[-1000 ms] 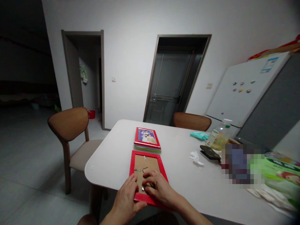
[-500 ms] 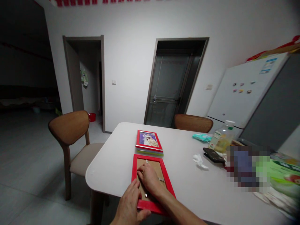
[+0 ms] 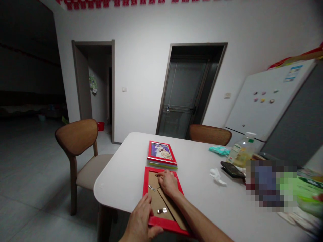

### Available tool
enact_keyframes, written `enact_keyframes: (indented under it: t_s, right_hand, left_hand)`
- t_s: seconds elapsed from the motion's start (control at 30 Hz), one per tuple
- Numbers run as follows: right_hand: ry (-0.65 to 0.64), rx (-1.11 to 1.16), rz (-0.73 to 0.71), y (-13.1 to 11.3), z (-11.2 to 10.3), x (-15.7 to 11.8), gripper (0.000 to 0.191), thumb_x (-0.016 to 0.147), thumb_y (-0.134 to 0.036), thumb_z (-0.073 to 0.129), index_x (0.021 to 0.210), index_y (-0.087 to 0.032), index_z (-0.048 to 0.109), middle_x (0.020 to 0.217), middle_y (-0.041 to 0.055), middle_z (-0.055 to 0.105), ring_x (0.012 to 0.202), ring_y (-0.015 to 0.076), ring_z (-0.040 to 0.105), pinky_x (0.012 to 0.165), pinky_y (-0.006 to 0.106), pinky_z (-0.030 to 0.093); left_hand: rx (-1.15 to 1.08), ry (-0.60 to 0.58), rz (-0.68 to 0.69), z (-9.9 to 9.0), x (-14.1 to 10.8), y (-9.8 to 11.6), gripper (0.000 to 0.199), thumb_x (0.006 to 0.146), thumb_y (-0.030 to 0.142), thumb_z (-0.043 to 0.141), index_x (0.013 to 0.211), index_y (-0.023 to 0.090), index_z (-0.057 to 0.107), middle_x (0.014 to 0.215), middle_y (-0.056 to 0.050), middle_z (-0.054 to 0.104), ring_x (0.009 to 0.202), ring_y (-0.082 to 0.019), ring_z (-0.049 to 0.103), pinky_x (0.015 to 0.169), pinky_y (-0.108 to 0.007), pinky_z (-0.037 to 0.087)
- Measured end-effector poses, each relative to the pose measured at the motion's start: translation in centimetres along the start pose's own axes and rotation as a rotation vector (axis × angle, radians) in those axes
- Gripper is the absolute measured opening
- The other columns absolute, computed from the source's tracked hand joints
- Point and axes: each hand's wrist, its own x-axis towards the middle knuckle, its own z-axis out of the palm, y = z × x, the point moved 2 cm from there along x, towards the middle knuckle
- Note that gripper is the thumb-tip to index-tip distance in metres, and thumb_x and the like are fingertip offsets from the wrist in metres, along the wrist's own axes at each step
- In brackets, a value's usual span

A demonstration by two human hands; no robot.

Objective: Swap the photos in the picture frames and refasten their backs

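Note:
A red frame lies back side up at the table's near edge, its brown backing board showing small metal clips and a folded-out stand strip. My left hand grips the frame's near left corner, thumb on the front edge and fingers on the left side. My right hand is over the far part of the backing, its fingers bent together at the far edge; what they pinch there is too small to name. Just beyond lies a second red frame with a photo of people, resting on something with a yellow-green edge.
The white table also bears a crumpled tissue, a teal packet, a black wallet-like item, a bottle of yellow liquid and a green package. Wooden chairs stand at the left and far side.
My right hand has moved from the left middle of the backing to its far edge, uncovering metal clips. My left hand stays at the near corner. The view has shifted slightly.

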Motion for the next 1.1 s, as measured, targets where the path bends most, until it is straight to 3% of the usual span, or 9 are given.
enact_keyframes:
  t_s: [0.17, 0.27, 0.33, 0.43, 0.63, 0.77, 0.87, 0.97, 1.1]
  right_hand:
    - [-0.018, 0.043, -0.067, 0.4, -2.5, -1.7, 0.032, 0.073, -0.028, 0.045, 0.100, -0.017, 0.058, 0.095, 0.0081, 0.058, 0.087, 0.0180, 0.051, 0.074, 0.026, 0.036]
    - [-0.108, 0.056, -0.081, 1.2, -3.8, -4.4, 0.031, 0.069, -0.035, 0.048, 0.092, -0.018, 0.059, 0.089, 0.0068, 0.059, 0.080, 0.0169, 0.053, 0.069, 0.024, 0.037]
    - [-0.170, 0.041, -0.088, 1.5, -4.1, -6.1, 0.029, 0.063, -0.035, 0.052, 0.087, -0.020, 0.060, 0.086, 0.0059, 0.059, 0.078, 0.0173, 0.053, 0.066, 0.024, 0.038]
    - [-0.160, 0.059, -0.109, 1.3, -4.1, -7.3, 0.033, 0.059, -0.028, 0.054, 0.090, -0.020, 0.059, 0.090, 0.0066, 0.058, 0.082, 0.0178, 0.053, 0.068, 0.024, 0.038]
    - [-0.144, 0.112, -0.048, 0.8, -5.5, -6.0, 0.033, 0.056, -0.024, 0.053, 0.088, -0.017, 0.059, 0.086, 0.0074, 0.060, 0.078, 0.0181, 0.055, 0.067, 0.024, 0.040]
    - [-0.101, 0.089, -0.065, -0.6, -8.3, -5.5, 0.029, 0.057, -0.025, 0.053, 0.083, -0.017, 0.062, 0.083, 0.0076, 0.060, 0.075, 0.0180, 0.054, 0.067, 0.025, 0.040]
    - [-0.071, 0.171, -0.122, -2.4, -9.4, -5.7, 0.030, 0.057, -0.025, 0.054, 0.086, -0.017, 0.061, 0.085, 0.0068, 0.059, 0.079, 0.0180, 0.053, 0.070, 0.026, 0.041]
    - [-0.072, 0.317, -0.177, -3.2, -8.9, -5.8, 0.034, 0.062, -0.031, 0.054, 0.093, -0.017, 0.058, 0.090, 0.0064, 0.059, 0.078, 0.0168, 0.054, 0.069, 0.025, 0.042]
    - [0.002, 0.273, -0.070, -0.2, -7.2, -5.3, 0.038, 0.070, -0.037, 0.047, 0.101, -0.016, 0.054, 0.095, 0.0084, 0.058, 0.075, 0.0166, 0.055, 0.069, 0.028, 0.042]
  left_hand:
    - [0.000, -0.023, -0.004, -0.2, 0.2, 0.1, 0.030, 0.056, 0.032, 0.070, 0.075, 0.015, 0.055, 0.120, -0.020, 0.045, 0.115, -0.032, 0.034, 0.091, -0.046, 0.035]
    - [-0.008, -0.022, -0.039, -0.4, 0.4, 0.3, 0.031, 0.055, 0.027, 0.070, 0.078, 0.014, 0.055, 0.120, -0.020, 0.045, 0.115, -0.031, 0.034, 0.092, -0.045, 0.034]
    - [-0.025, -0.007, -0.073, -0.4, 0.4, 0.4, 0.034, 0.055, 0.026, 0.070, 0.083, 0.013, 0.055, 0.120, -0.020, 0.045, 0.115, -0.030, 0.035, 0.093, -0.045, 0.034]
    - [-0.064, 0.021, -0.114, -0.3, 0.3, 0.4, 0.042, 0.053, 0.023, 0.069, 0.091, 0.013, 0.055, 0.122, -0.019, 0.044, 0.115, -0.030, 0.035, 0.094, -0.045, 0.032]
    - [-0.212, 0.076, -0.181, -0.5, 0.4, 0.5, 0.063, 0.054, 0.019, 0.066, 0.112, 0.012, 0.043, 0.125, -0.017, 0.041, 0.115, -0.027, 0.036, 0.096, -0.041, 0.031]
    - [-0.490, 0.202, -0.241, -1.5, 1.9, 0.7, 0.047, 0.066, 0.020, 0.053, 0.111, 0.016, 0.039, 0.114, -0.011, 0.052, 0.105, -0.021, 0.048, 0.089, -0.035, 0.038]
    - [-0.791, 0.306, -0.288, -2.5, 3.3, 0.4, 0.035, 0.072, 0.019, 0.043, 0.107, 0.018, 0.036, 0.098, -0.007, 0.061, 0.088, -0.018, 0.058, 0.075, -0.031, 0.046]
    - [-0.984, 0.379, -0.397, -3.8, 3.7, -1.0, 0.035, 0.072, 0.022, 0.045, 0.105, 0.018, 0.035, 0.080, -0.002, 0.064, 0.070, -0.018, 0.062, 0.059, -0.028, 0.049]
    - [-0.984, 0.470, -0.522, -5.9, 2.4, -4.2, 0.032, 0.071, 0.020, 0.049, 0.102, 0.017, 0.039, 0.067, 0.002, 0.064, 0.058, -0.015, 0.062, 0.051, -0.024, 0.047]
